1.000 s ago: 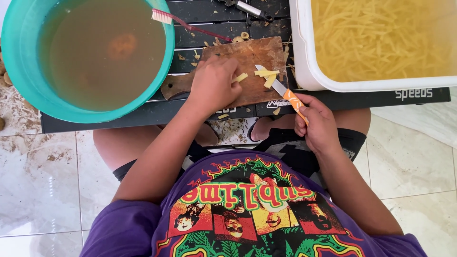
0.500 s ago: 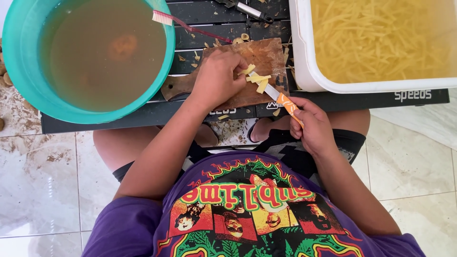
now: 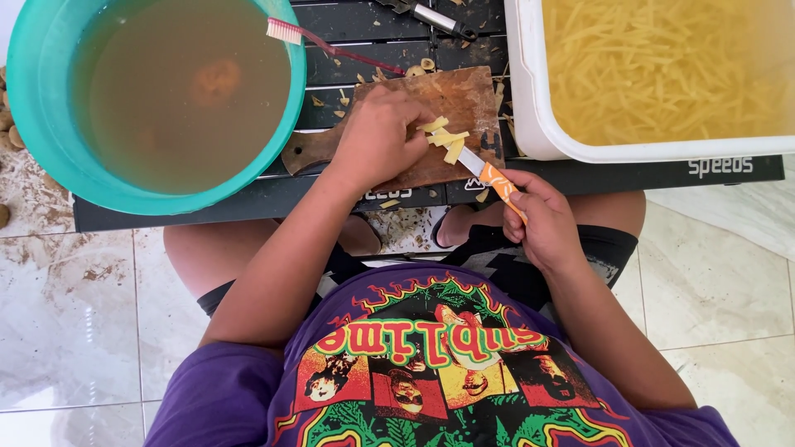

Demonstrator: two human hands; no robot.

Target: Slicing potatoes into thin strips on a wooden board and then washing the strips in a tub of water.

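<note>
Two hands (image 3: 381, 136) cut strips (image 3: 445, 141), probably potato.

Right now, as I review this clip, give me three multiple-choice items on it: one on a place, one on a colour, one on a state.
1. Where do the pale cut strips lie?
A. on the wooden cutting board
B. on the floor tiles
C. in the teal basin

2. What colour is the knife handle?
A. black
B. orange
C. green

3. How is the right hand?
A. open and flat
B. closed on the knife
C. in the water

Answers: 1 A, the strips sit on the board by the left hand. 2 B, the handle shows orange. 3 B, its fingers wrap the handle.
</note>
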